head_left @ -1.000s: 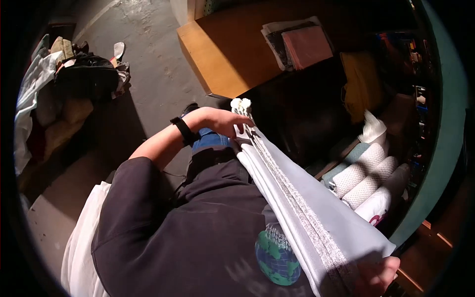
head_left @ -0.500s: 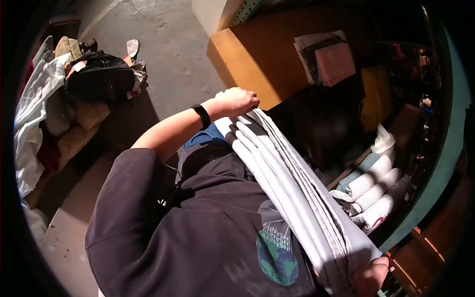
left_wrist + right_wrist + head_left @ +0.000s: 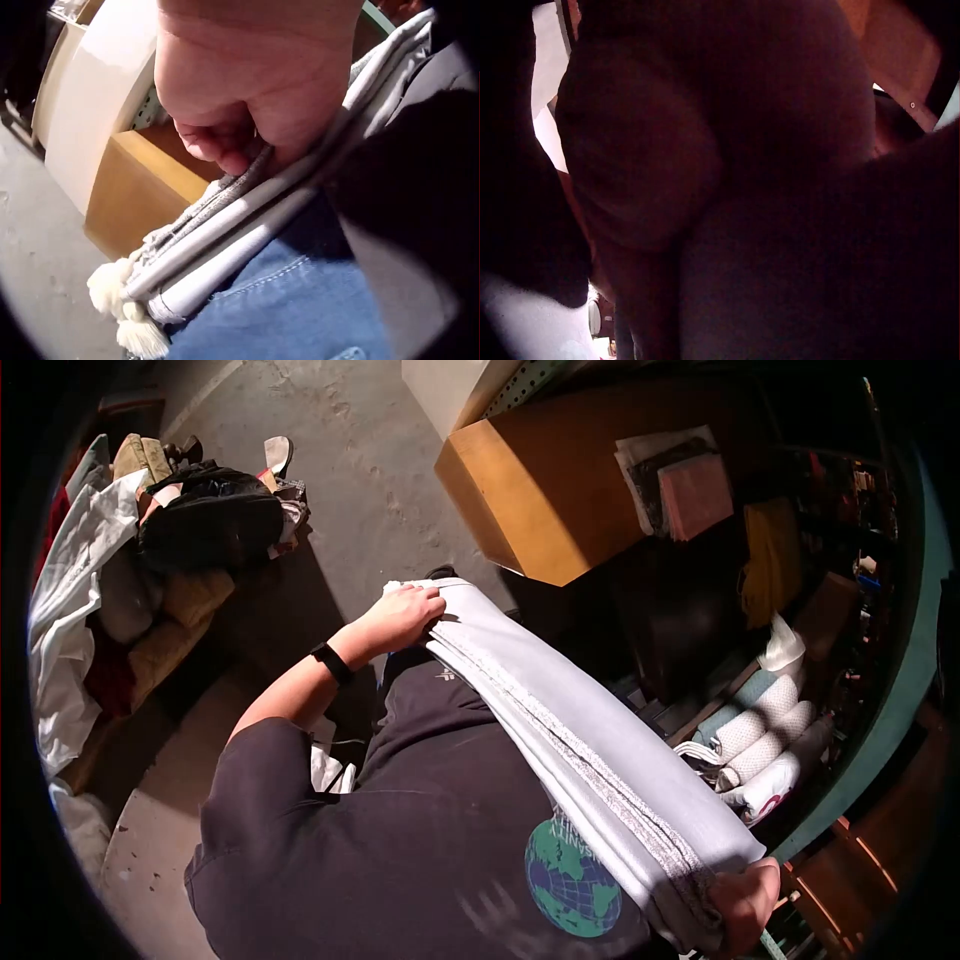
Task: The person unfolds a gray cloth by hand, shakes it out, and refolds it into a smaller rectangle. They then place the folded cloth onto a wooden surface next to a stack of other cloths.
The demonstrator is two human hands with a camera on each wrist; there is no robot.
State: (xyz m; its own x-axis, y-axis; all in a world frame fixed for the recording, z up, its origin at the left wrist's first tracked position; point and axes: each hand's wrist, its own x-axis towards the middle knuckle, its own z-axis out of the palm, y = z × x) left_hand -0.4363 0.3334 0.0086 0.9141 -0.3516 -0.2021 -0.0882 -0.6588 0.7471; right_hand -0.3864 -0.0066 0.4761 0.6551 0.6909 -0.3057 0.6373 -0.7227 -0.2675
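A long folded pale cloth (image 3: 600, 705) slants across the front of the body, with a speckled band along its folded edges. My left hand (image 3: 405, 612) grips its far end, the thumb and curled fingers pinching the layers in the left wrist view. Cream tassels (image 3: 142, 337) hang from that end, over blue jeans (image 3: 285, 300). At the lower right my right hand (image 3: 748, 900) holds the opposite end, fingers bent round the folds. The right wrist view is very dark, and a pale bit of cloth (image 3: 536, 319) shows at its lower left.
A wooden cabinet (image 3: 520, 500) stands ahead, with folded pink fabric (image 3: 695, 498) on top. Rolled textiles (image 3: 765, 735) lie at the right beside a green edge (image 3: 870, 760). A heap with a black bag (image 3: 210, 520) sits on the floor at left.
My left hand went up, then down and left with its end of the cloth. The cloth's smooth side now shows broader, and the tassels have left the head view. The right hand stays low right.
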